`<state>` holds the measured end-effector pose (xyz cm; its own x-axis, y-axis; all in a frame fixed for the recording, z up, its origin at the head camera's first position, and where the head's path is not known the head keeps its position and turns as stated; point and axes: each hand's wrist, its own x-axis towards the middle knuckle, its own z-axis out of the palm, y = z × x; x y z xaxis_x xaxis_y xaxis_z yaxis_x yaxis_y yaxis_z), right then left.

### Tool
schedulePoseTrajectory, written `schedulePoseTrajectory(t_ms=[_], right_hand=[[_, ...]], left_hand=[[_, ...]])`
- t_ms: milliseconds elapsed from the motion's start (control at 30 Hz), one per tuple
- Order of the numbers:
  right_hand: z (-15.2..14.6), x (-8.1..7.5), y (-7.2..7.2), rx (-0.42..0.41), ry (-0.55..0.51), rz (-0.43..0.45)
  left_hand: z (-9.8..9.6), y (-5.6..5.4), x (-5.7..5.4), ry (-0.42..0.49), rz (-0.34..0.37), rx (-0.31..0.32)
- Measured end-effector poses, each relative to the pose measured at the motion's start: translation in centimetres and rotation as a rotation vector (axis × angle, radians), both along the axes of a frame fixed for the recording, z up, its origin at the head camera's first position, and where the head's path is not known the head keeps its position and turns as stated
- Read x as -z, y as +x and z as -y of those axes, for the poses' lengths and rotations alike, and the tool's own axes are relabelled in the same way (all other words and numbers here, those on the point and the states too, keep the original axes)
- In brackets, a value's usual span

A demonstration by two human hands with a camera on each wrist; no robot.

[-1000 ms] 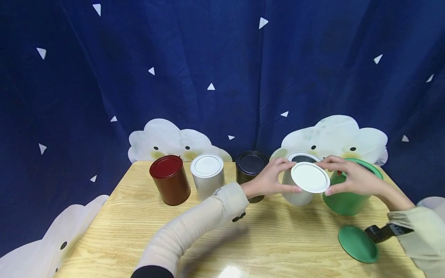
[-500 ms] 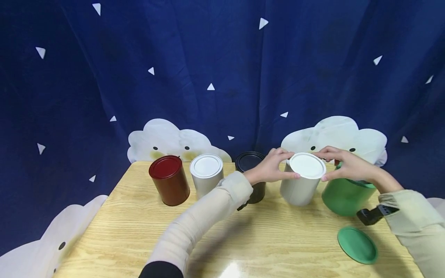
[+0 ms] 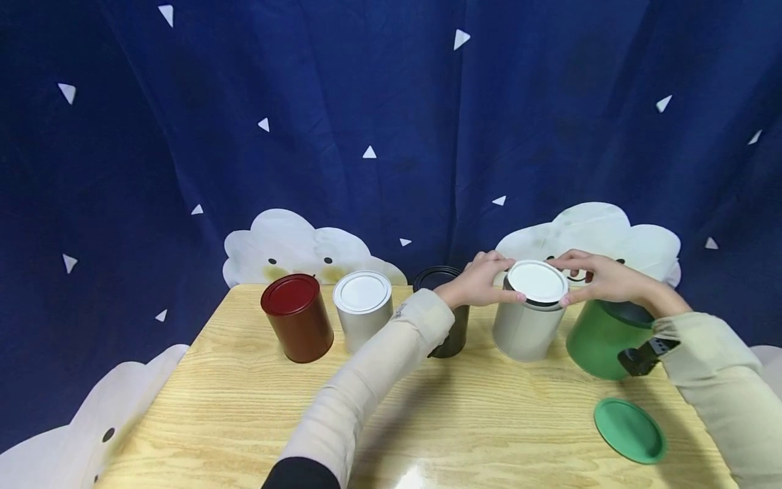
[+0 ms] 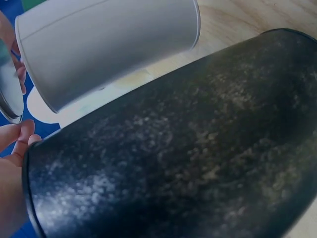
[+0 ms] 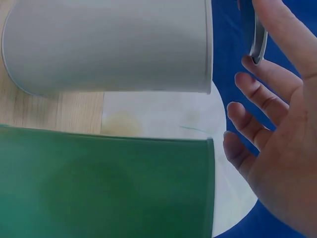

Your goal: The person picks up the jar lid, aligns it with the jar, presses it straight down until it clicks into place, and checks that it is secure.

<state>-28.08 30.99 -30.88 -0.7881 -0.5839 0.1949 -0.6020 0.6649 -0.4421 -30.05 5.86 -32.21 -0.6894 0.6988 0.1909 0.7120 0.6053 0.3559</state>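
My left hand (image 3: 479, 282) and right hand (image 3: 611, 280) pinch a round white lid (image 3: 537, 280) at opposite sides of its rim. The lid hovers over the mouth of a white can (image 3: 527, 331), with a dark gap between them. Both wrist views show the lid apart from the can; in the right one its rim (image 5: 259, 42) touches my thumb and a fingertip, while my other fingers are loosely bent. A black can (image 4: 173, 163) stands beside my left hand and partly behind it. Below my right wrist is a green can (image 3: 601, 339), its top partly hidden.
A lidded dark red can (image 3: 299, 322) and another lidded white can (image 3: 363, 299) stand at the left in the same row. A green lid (image 3: 629, 430) lies on the wooden table (image 3: 232, 414). A blue curtain (image 3: 366, 81) hangs behind.
Both hands have lifted and moved the white lid back, from in front of the white can to above its mouth. The cans and the green lid have stayed put.
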Motion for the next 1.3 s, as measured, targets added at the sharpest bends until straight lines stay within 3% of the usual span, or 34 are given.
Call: schedulePoseTrajectory(t_ms=[433, 667, 1300], right_hand=[[-0.3, 0.8, -1.1, 0.027, 0.029, 0.058], [-0.6, 1.1, -1.4, 0.032, 0.057, 0.084], [-0.5, 0.9, -1.5, 0.061, 0.095, 0.217]], left_hand=[[-0.7, -0.8, 0.3, -0.115, 0.030, -0.015], [-1.2, -1.1, 0.6, -0.182, 0.005, -0.026], [-1.6, -1.0, 0.5, -0.221, 0.053, -0.077]])
